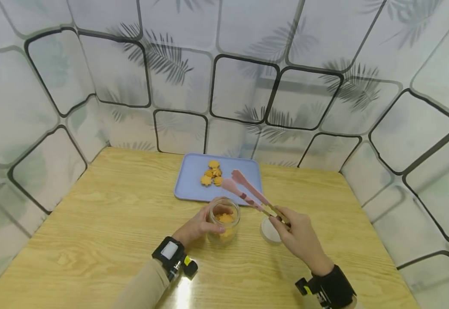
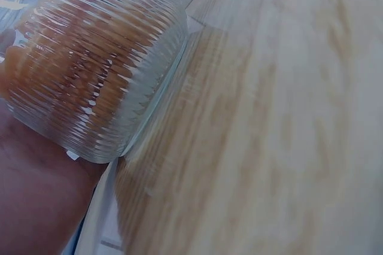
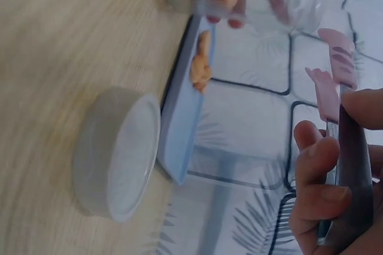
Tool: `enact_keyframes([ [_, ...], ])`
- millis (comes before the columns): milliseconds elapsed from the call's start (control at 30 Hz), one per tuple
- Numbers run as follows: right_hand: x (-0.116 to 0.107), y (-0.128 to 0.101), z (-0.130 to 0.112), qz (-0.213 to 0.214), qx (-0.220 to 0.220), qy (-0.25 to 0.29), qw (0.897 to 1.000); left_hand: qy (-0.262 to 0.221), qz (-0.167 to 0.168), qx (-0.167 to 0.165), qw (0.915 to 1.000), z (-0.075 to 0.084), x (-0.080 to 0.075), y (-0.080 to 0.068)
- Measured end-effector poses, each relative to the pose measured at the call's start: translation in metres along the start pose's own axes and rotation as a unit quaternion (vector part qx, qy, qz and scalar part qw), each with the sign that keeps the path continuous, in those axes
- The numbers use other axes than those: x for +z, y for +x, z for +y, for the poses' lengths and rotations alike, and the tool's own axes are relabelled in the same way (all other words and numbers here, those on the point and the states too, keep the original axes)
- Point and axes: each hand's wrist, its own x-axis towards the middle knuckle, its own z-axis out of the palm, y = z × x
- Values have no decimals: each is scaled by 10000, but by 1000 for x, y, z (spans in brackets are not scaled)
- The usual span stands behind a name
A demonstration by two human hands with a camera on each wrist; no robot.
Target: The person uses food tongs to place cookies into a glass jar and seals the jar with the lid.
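My left hand (image 1: pixel 201 225) grips a ribbed glass jar (image 2: pixel 102 57), thumb on the near side and fingers around the far side. Orange-brown cookies (image 1: pixel 226 219) lie inside the jar, whose mouth is uncovered. In my right hand (image 1: pixel 298 234) is a pair of tongs (image 1: pixel 263 201) with pink paw-like tips, pinched between thumb and fingers. The tips stand slightly apart with nothing between them, past the jar's rim and over the near side of a blue tray (image 1: pixel 189 184) in the head view. Several flower-shaped cookies (image 1: pixel 213 173) are grouped on that tray.
A round white lid (image 3: pixel 134 156) lies on the wooden table (image 1: pixel 112 223), right of the jar and below the right hand. Behind the tray, a patterned curtain (image 1: pixel 182 86) rises along the table's back and sides.
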Motion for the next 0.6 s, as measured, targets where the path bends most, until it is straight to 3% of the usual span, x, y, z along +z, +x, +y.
enact_keyframes([
  [267,31,43,30,-624,19,-904,9940,8,-40,117,9999,-1,-2,1],
  [467,57,66,40,-1219,153,-1035,9870,130,9,56,9999,-2,-2,1],
  [600,68,73,43,-1363,194,-1236,9827,177,30,39,9998,-2,-1,1],
])
